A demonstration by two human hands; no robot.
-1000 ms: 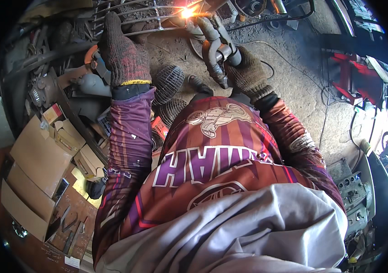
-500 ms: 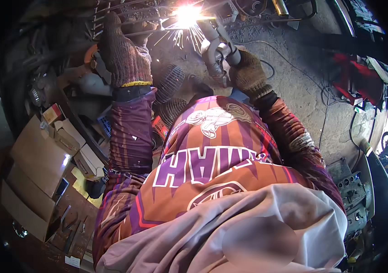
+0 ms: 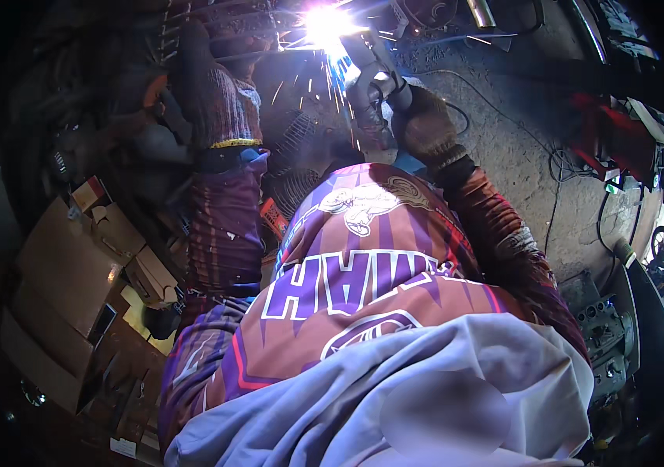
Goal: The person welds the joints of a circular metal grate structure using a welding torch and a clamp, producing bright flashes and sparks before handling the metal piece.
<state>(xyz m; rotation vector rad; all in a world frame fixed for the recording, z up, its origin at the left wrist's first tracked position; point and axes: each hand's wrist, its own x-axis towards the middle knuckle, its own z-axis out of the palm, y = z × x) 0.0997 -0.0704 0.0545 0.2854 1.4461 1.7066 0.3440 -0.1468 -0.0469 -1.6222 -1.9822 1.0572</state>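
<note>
My right hand (image 3: 425,124), in a brownish knit work glove, is closed round the handle of a grey welding electrode holder (image 3: 371,70). At the holder's far end burns a dazzling white-violet arc (image 3: 330,29), with sparks falling toward me. The glare hides the spot being struck. My left hand (image 3: 219,93), in a similar glove with a yellow-edged cuff, is at a dark metal frame of thin bars (image 3: 231,56), left of the arc. Its fingers look closed on the bars, though shadow covers much of them.
A cable (image 3: 495,109) runs across the concrete floor (image 3: 511,163) at right. Opened cardboard boxes (image 3: 67,272) lie at left, near hand tools on a brown surface. A metal engine-like block (image 3: 604,327) stands at lower right. Something red (image 3: 612,136) lies far right.
The arc's light has turned from warm yellow-white to blue-white, and the surroundings look darker. The spray of sparks has changed shape. Both hands remain nearly in place.
</note>
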